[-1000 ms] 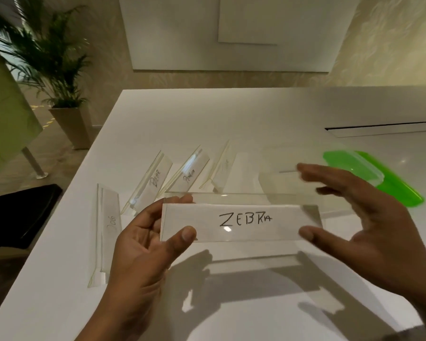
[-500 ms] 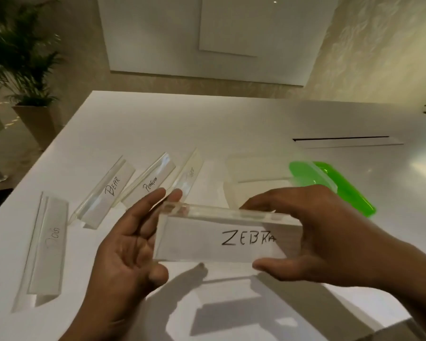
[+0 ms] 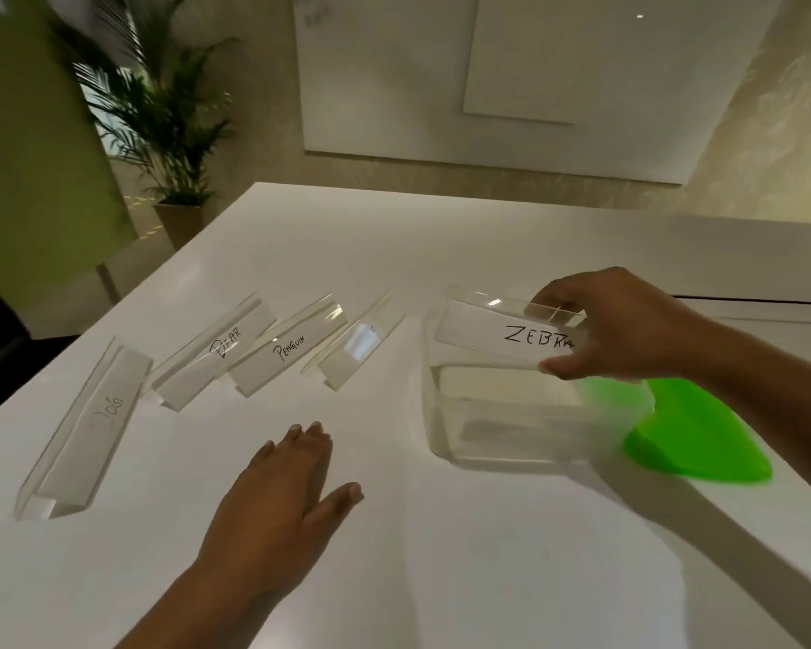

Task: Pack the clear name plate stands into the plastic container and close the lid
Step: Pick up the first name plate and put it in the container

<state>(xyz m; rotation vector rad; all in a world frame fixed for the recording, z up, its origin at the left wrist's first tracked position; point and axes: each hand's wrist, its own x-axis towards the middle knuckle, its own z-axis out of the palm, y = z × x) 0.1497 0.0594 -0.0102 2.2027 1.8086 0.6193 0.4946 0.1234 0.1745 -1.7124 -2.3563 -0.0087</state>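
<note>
Fingers (image 3: 558,296) and thumb of right hand (image 3: 628,330) pinch the right end of the ZEBRA stand (image 3: 497,332) — held over the mouth of the open clear container (image 3: 511,437). Left hand (image 3: 277,503) flat, fingers straight, holding nothing, low over the table (image 3: 441,578). Four other stands (image 3: 286,351) lie left of the container — green lid (image 3: 694,437) at its right.

Glossy white table (image 3: 441,255) fills the view, soft light gleaming off it. Past its far-left corner stands a potted palm (image 3: 160,100) on tan floor (image 3: 137,220). Green column (image 3: 34,156) at left, white panels (image 3: 394,77) on the beige wall.
</note>
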